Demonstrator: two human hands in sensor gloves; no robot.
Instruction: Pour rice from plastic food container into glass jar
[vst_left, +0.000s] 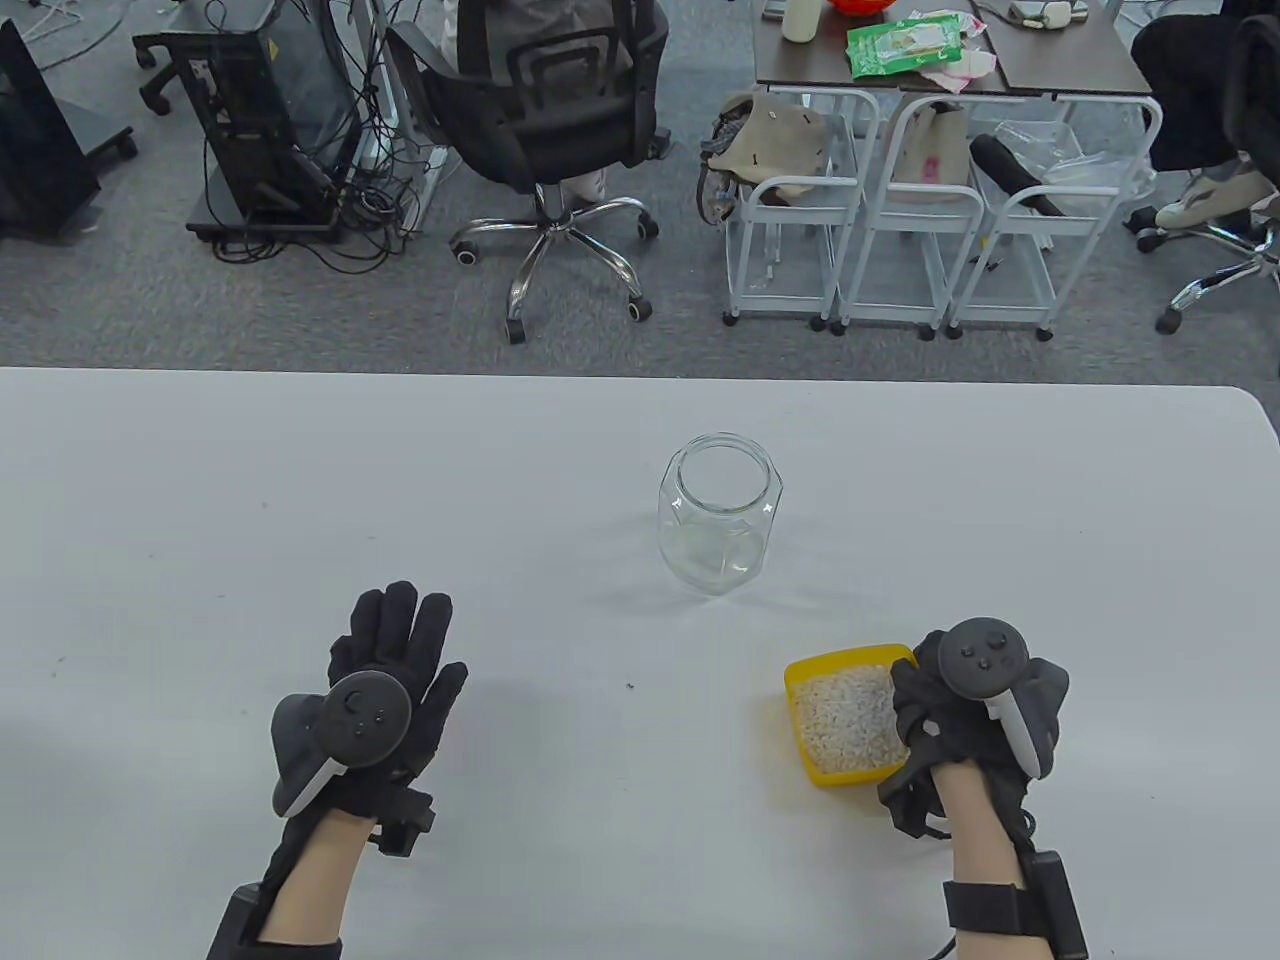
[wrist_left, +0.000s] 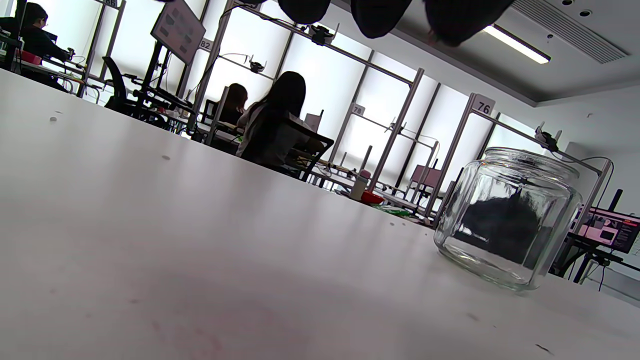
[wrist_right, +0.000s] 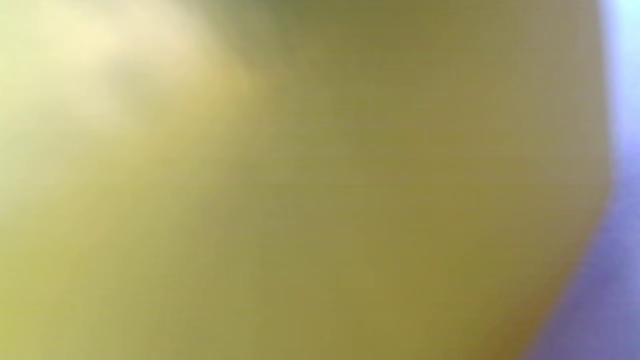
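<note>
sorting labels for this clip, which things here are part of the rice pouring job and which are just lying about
Part of the job:
- yellow plastic container, on the table, gripped at its right side by the right hand
- rice in it
- glass jar, upright, open, empty
- left hand, fingers spread, holding nothing

Lying about:
- office chair
- white carts
- green packet

Table view: high up, looks down on tabletop (vst_left: 200, 520). Left wrist view: low, tilted, near tabletop; glass jar (wrist_left: 505, 217) at 3 o'clock, seen in both. Right wrist view: pressed against yellow container (wrist_right: 320, 200), all blur.
</note>
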